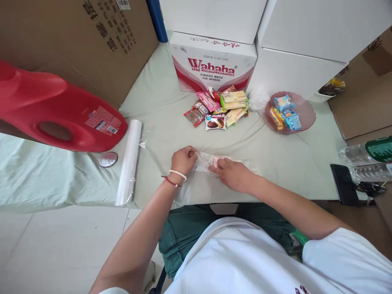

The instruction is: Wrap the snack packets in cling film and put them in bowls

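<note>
A clear plastic bag [203,162] with some pinkish-red print lies flat on the cloth-covered table in front of me. My left hand [184,158] pinches the bag's left end between thumb and fingers. Over the middle of the bag rests my right hand [234,173], its fingers extended and pressing on the plastic. Whatever lies under the right fingers is partly hidden. Just beyond the bag sits a pile of wrapped snacks [215,122], with yellow, pink and brown packets. A pink translucent bowl [308,116] to the right holds several blue and yellow packets.
A white plastic roll [129,163] and a round lid-like disc [108,159] lie at left beside a large red jug [82,110]. Behind stands a Wahaha carton [214,65]. At right are plastic bottles [358,154], a black phone [344,185] and crumpled clear plastic [259,99].
</note>
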### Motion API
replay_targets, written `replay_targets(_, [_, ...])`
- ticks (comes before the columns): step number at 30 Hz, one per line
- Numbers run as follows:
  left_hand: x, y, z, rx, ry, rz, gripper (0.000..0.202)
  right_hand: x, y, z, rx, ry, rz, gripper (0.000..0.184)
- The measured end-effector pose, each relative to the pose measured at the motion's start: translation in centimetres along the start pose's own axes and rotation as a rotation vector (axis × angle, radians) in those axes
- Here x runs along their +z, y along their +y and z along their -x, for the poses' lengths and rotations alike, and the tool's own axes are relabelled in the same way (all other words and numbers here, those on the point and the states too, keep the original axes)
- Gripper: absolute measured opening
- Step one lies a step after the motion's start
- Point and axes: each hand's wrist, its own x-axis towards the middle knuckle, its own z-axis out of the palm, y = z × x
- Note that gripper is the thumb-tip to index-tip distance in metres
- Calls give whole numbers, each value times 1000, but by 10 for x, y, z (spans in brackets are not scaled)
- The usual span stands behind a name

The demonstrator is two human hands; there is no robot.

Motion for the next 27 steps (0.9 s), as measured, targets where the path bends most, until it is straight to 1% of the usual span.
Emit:
replay_targets(3, [-1,10,11,-97,-29,357,18,20,-3,9,-7,87,-57,53])
replay_targets(5, [8,25,22,-148,-72,582,20,30,-5,12,10,154,-126,54])
replay_targets(6, [16,34,29,-155,-109,647,19,35,-6,14,25,193,-160,53])
replay_targets(7, [25,42,36,-144,-149,667,18,40,-8,16,42,234,-192,51])
replay_targets(8, [34,49,42,-113,-185,643,16,45,-10,19,53,274,-224,48])
replay_targets(9, [43,55,48,-57,-192,572,16,50,-12,24,50,310,-259,44])
replay_targets(10, [52,59,54,18,-179,466,20,54,-13,30,23,342,-296,40])
replay_targets(12, [66,62,65,199,-106,190,30,63,-11,45,-72,411,-386,35])
replay_targets(13, [70,62,69,283,-71,54,35,67,-8,54,-84,474,-431,34])
replay_targets(14, [74,62,73,351,-48,-68,39,71,-4,62,-37,562,-462,34])
replay_targets(15, [76,61,77,396,-35,-171,41,75,2,69,75,664,-472,33])
replay_targets(17, [79,61,83,440,-18,-328,45,82,15,79,413,833,-436,34])
replay_targets(18, [80,62,86,445,-9,-386,46,85,22,81,564,867,-408,39])
replay_targets(19, [81,63,88,447,-2,-433,48,88,28,82,663,865,-395,45])
replay_targets(20, [82,65,89,448,2,-471,48,89,33,82,706,837,-404,46])
replay_targets(22, [82,67,92,451,8,-525,48,87,39,81,675,775,-488,33])
replay_targets(24, [83,68,93,452,10,-568,47,77,38,80,611,729,-631,22])
replay_targets(27, [84,69,94,459,10,-623,44,49,29,72,589,704,-817,21])
